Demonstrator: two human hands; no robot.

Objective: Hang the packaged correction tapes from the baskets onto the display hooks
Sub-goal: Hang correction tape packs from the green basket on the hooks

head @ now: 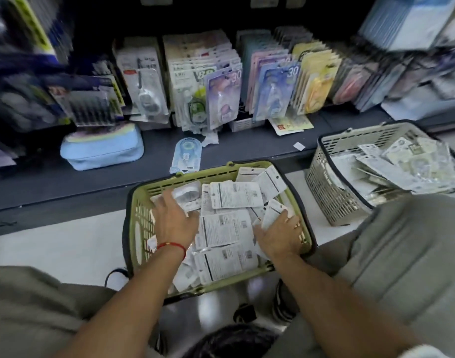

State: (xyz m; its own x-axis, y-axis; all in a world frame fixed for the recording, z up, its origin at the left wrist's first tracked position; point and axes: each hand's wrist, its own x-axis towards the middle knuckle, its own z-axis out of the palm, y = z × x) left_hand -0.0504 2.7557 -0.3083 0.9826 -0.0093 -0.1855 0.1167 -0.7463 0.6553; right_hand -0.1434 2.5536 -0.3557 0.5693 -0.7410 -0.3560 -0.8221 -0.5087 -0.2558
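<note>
Shop floor: green basket [141, 202]; your left hand [173, 223] flat on packs [235, 195], right hand [279, 235] pinching one; lift it by the hang-hole.

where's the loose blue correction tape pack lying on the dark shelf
In the head view, the blue correction tape pack lies flat on the dark shelf, just behind the green plastic basket and right of the light blue pouch.

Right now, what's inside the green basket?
The green basket holds a loose pile of white packaged correction tapes, mostly back side up. Both hands, left and right, are in it. Lower layers and the basket's bottom are covered.
</note>
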